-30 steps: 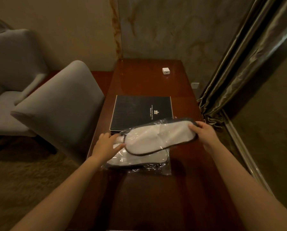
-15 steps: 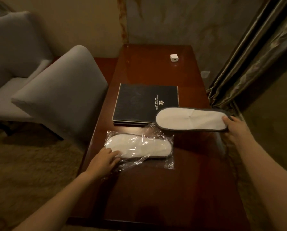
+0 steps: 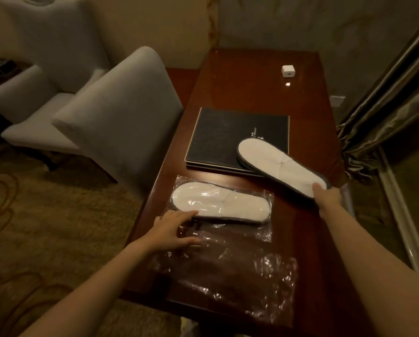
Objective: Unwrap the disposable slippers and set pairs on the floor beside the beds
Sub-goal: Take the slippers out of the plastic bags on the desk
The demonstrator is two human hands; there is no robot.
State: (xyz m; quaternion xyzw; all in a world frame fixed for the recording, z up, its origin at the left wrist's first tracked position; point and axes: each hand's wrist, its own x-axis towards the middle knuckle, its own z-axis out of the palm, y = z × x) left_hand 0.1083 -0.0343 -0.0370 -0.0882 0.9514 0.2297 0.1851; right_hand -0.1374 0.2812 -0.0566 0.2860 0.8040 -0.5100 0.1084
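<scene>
Our right hand [image 3: 328,199] now grips the freed slipper [image 3: 280,166]; left hand [image 3: 173,228], fingers flat, pins the wrapper [image 3: 228,251] (second slipper [image 3: 219,203] still bagged).

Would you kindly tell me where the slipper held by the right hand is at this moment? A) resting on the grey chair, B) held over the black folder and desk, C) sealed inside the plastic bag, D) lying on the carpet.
B: the right hand grips one end of the bare slipper, whose far end overlaps the black folder on the desk.
</scene>
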